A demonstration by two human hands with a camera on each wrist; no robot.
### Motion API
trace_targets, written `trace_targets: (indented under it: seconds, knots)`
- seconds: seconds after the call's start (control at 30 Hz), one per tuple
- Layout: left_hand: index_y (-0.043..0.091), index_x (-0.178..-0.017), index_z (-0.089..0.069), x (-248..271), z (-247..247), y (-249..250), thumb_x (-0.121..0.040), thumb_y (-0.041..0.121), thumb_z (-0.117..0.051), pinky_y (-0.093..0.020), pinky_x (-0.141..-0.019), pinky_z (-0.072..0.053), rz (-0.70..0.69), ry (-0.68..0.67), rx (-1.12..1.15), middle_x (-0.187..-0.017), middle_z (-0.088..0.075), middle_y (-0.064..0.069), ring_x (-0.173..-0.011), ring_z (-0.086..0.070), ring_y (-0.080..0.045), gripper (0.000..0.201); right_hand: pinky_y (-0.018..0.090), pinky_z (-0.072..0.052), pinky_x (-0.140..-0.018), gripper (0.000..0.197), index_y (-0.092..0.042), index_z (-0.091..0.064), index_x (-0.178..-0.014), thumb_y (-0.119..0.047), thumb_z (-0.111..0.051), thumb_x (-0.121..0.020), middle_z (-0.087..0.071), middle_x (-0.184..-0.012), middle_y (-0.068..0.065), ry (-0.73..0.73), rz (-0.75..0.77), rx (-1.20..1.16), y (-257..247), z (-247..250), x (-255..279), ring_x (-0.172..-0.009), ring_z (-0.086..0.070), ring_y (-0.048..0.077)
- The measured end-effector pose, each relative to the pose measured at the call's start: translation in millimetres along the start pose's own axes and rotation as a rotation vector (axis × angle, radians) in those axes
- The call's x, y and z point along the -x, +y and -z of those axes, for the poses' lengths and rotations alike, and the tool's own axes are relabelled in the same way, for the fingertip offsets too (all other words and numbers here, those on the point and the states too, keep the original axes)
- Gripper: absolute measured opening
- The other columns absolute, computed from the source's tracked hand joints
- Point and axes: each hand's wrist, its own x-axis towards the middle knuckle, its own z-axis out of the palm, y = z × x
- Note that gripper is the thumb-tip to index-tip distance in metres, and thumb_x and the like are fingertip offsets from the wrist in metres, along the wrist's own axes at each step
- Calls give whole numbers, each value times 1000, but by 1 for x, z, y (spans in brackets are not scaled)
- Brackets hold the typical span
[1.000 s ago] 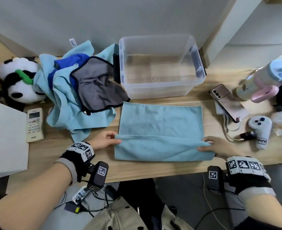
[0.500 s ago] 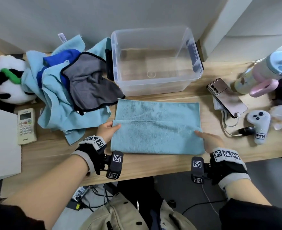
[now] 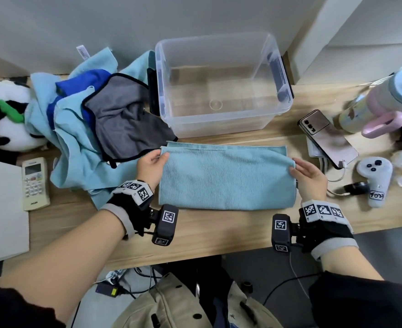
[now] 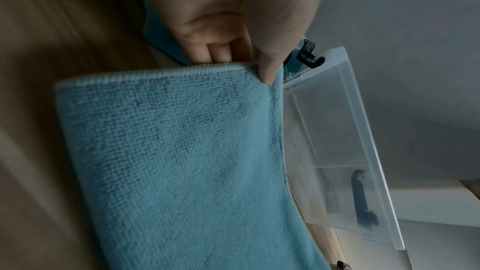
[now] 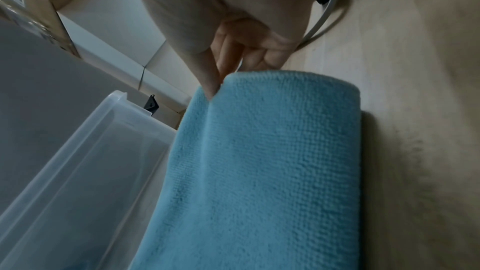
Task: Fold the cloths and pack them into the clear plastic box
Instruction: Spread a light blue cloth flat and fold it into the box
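Risk 1: far edges misaligned when laid down. Likely cause: uneven travel of the two corners, left hand point(image 3: 150, 167) and right hand point(image 3: 310, 174) not level. Would give a skewed fold, awkward to halve again.

Risk 2: corner slipping free. Grip is only a thumb-and-finger pinch at each end; left fingers point(image 4: 215, 50) mostly hidden under the hem, right fingers point(image 5: 228, 52) likewise tucked beneath. Microfibre looks soft and limp, so a lost corner would flop open.

Risk 3: snagging the pile of cloths point(image 3: 88, 129) just left of the working cloth, touching the left hand's side; could drag the grey one along.

Position: light blue cloth point(image 3: 226, 178) flat on the table point(image 3: 207, 235), folded lengthwise, directly in front of the clear plastic box point(image 3: 221, 86), far edge just beside the box wall. Both hands closed on its far corners, one at each end. Box holds no cloth yet.
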Motion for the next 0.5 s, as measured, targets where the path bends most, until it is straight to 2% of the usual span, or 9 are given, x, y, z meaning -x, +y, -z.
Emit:
trace_targets:
  seconds: [0.03, 0.07, 0.13, 0.2, 0.27, 0.33, 0.4, 0.5]
  knots:
    - [-7, -106, -62, -3, -3, 2, -91, 6, -54, -17, -72, -49, -28, -9, -22, -85, -65, -7, -64, -60, 6, 21, 8, -49, -68, 30, -6, -61, -110, 8, -58, -83, -70, -65, -21, -2, 11, -3, -1, -2, -2, -68, -64, -6]
    - [-3, -100, -63, -6, -5, 4, -91, 5, -54, -20, -70, -47, -48, -19, -44, -78, -62, -4, -63, -57, 2, 15, 6, -49, -65, 31, -8, -60, -109, 9, -57, -83, -69, -64, -22, -1, 14, -3, -2, -3, -4, -66, -64, -8]
    - [4, -88, -60, -12, -8, 4, -90, 5, -54, -29, -72, -40, -81, -26, -86, -76, -58, -9, -73, -50, -14, 7, 7, -49, -65, 31, -7, -61, -110, 9, -57, -83, -70, -66, -18, 6, 20, -2, -3, -6, -6, -67, -64, -8]
    - [7, -82, -58, -18, -10, 1, -90, 6, -55, -29, -70, -36, -100, -21, -132, -78, -53, -10, -77, -43, -18, 8, 11, -50, -73, 32, -4, -61, -113, 8, -57, -83, -70, -79, -11, 12, 24, 3, -3, -8, -9, -74, -64, -2]
    - [7, -84, -60, -21, -12, 0, -89, 6, -55, -26, -61, -36, -112, -7, -162, -74, -54, -9, -76, -42, -18, 8, 20, -49, -84, 34, -2, -60, -115, 8, -57, -83, -67, -90, 0, 18, 35, -7, -2, -10, -10, -81, -62, 5]
    - [0, -91, -64, -24, -14, 0, -90, 5, -54, -14, -56, -37, -111, 13, -158, -67, -55, -5, -77, -45, -17, 12, 26, -48, -90, 35, -1, -60, -116, 9, -57, -82, -66, -94, 3, 29, 43, -20, -1, -12, -14, -84, -62, 8]
    - [0, -92, -64, -28, -16, -1, -90, 4, -53, -9, -53, -36, -116, 23, -151, -68, -56, -5, -78, -45, -17, 12, 22, -48, -88, 35, 1, -59, -116, 9, -57, -82, -65, -93, -1, 40, 45, -26, 0, -14, -18, -81, -63, 3]
    - [3, -90, -63, -32, -19, -2, -90, 5, -53, -16, -59, -38, -114, 24, -135, -73, -57, -8, -79, -46, -17, 10, 17, -49, -82, 34, 3, -59, -116, 9, -57, -83, -65, -93, -2, 61, 48, 11, -1, -15, -23, -73, -63, -5]
